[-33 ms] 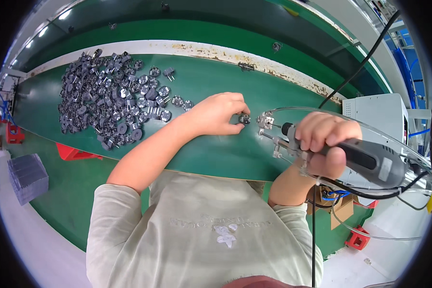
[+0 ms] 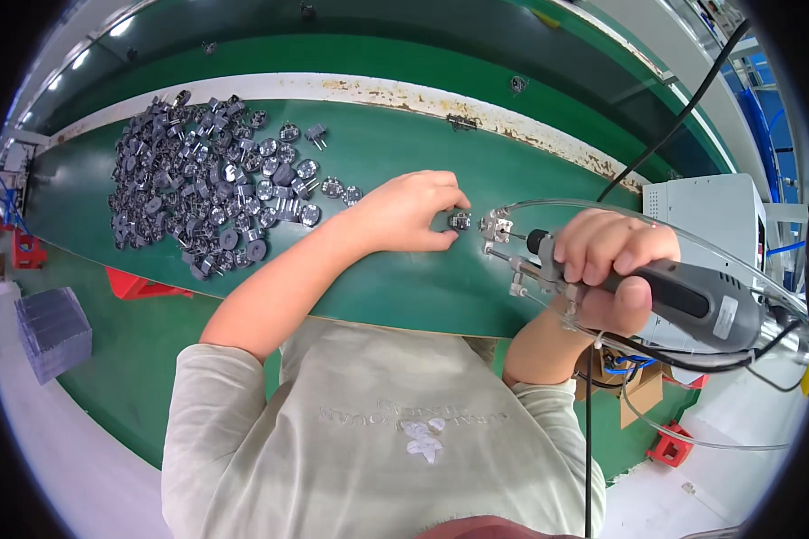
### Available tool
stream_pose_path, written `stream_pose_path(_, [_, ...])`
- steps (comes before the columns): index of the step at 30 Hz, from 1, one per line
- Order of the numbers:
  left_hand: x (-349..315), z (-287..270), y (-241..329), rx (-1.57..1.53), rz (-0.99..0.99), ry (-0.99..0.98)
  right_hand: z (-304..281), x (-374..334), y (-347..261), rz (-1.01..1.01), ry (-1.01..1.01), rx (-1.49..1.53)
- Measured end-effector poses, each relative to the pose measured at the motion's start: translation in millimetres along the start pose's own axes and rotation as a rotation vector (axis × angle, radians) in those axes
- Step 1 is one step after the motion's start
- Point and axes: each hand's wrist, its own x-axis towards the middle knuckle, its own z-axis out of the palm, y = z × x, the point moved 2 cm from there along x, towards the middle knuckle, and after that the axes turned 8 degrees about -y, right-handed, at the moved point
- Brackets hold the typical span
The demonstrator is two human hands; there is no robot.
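Note:
My left hand [image 2: 416, 213] rests on the green worktable. Its thumb and fingers are curled around a small dark plug part [image 2: 459, 221] with shiny metal on it. My right hand [image 2: 613, 256] grips a grey and black electric screwdriver [image 2: 692, 301], held nearly level over the table's right end. The tool's metal nose block [image 2: 495, 226] points left, a small gap away from the part. A clear tube [image 2: 593, 208] runs into that nose. To the left of my left hand lies a wide heap of similar grey plug parts [image 2: 198, 180], some showing metal pins.
The green worktable [image 2: 395, 296] has a worn white rail [image 2: 377, 90] along its far edge. A white box-shaped machine [image 2: 697, 211] stands at the right, near black cables [image 2: 679, 121]. Stacked grey trays [image 2: 54, 332] and red stands [image 2: 670, 445] are on the floor.

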Motion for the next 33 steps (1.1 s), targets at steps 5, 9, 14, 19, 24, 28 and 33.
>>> stream_pose_path(5, [0.1, -0.1, 0.8, 0.042, -0.016, -0.039, 9.2, -4.6, 19.5, 0.092, 0.094, 0.027])
stream_pose_path(9, [0.1, 1.7, 0.4, 0.017, -0.032, -0.054, 8.0, -8.6, 28.8, 0.123, 0.101, 0.028])
stream_pose_path(14, [0.4, 1.5, -0.6, 0.019, -0.027, -0.042, 8.3, -8.7, 30.9, 0.118, 0.043, 0.034])
stream_pose_path(19, [0.5, 1.4, -0.5, 0.018, -0.020, -0.029, 10.6, -8.3, 32.0, 0.118, 0.015, 0.005])
stream_pose_path(24, [1.5, 2.2, -2.0, 0.028, -0.012, -0.024, 13.0, -7.8, 33.1, 0.116, 0.011, -0.003])
stream_pose_path(28, [0.1, 3.5, -3.8, 0.032, -0.011, -0.015, 17.7, -4.6, 27.0, 0.185, -0.033, -0.111])
stream_pose_path(33, [-0.1, 3.8, -3.2, 0.036, 0.003, -0.010, 19.2, -6.3, 27.4, 0.174, -0.028, -0.141])
